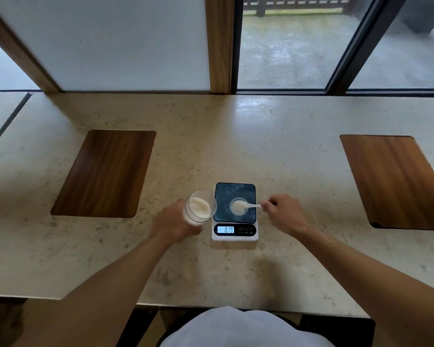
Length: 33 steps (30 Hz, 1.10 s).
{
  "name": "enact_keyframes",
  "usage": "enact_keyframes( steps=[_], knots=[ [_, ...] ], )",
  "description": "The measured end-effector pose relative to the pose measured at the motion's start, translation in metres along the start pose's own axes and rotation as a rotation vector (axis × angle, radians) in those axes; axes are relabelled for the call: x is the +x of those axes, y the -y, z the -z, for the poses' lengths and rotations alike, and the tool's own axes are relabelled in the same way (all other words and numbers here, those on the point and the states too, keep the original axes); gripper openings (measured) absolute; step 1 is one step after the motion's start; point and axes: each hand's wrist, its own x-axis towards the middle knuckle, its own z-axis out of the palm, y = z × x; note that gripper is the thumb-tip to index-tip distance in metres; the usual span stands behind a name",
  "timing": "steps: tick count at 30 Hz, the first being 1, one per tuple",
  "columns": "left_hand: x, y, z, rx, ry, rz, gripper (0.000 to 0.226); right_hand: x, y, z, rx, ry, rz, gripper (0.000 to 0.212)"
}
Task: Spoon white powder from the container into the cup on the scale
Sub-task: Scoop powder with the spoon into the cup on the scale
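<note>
A small kitchen scale (246, 191) with a dark glass top and a lit display sits on the stone counter. On it stands a small clear cup (236, 211) with white powder in the bottom. My right hand (285, 213) pinches the handle of a white plastic spoon (251, 206), and the spoon's bowl rests over the cup. My left hand (172, 222) grips a clear container (199, 207) of white powder. The container is tilted toward the scale, just left of it.
Two dark wooden inlays are set into the counter, one at the left (105, 174) and one at the right (396, 181). A frosted panel, a wooden post (219, 43) and window frames rise behind the counter. The counter's front edge (236, 306) is close to my body.
</note>
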Motion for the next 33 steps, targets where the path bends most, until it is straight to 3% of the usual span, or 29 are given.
enact_keyframes(
  steps=[33],
  knots=[
    [-0.0028, 0.0040, -0.0095, -0.038, -0.019, -0.027, 0.074, 0.0016, -0.0008, -0.0064, -0.122, -0.119, 0.097, 0.023]
  ],
)
